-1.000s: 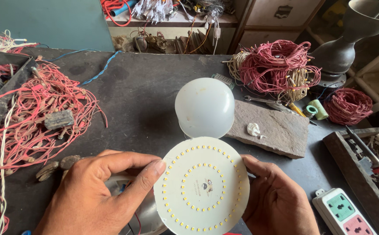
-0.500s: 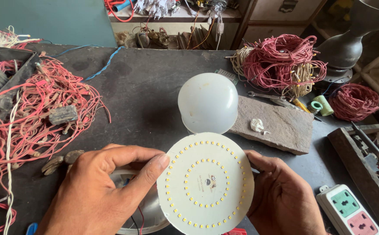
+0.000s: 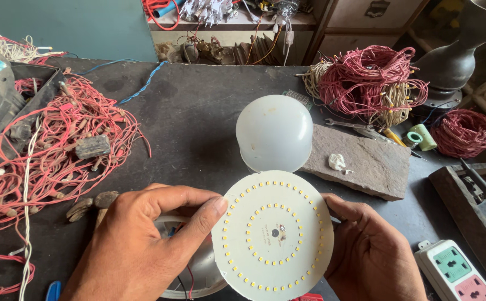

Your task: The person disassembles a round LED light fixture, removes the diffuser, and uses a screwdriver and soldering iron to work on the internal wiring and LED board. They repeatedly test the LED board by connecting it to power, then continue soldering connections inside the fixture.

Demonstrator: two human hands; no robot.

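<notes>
You're pinching the flat, round white LED board (image 3: pixel 273 234) between both hands: left hand (image 3: pixel 142 245) fingers curled on its rim, right hand (image 3: pixel 374 256) gripping opposite, frosted dome (image 3: pixel 275 132) sitting behind on the dark workbench (image 3: pixel 198 122).

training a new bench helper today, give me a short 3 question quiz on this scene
1. True or false: the round white LED board is held between the left hand and the right hand.
2. What lies on the flat brown stone slab? A) a spanner B) a small white blob C) a plug
3. Fill in: the frosted white bulb dome stands on the dark table, ____ the LED board as the head camera sees it.

Key: 1 true; 2 B; 3 beyond
</notes>
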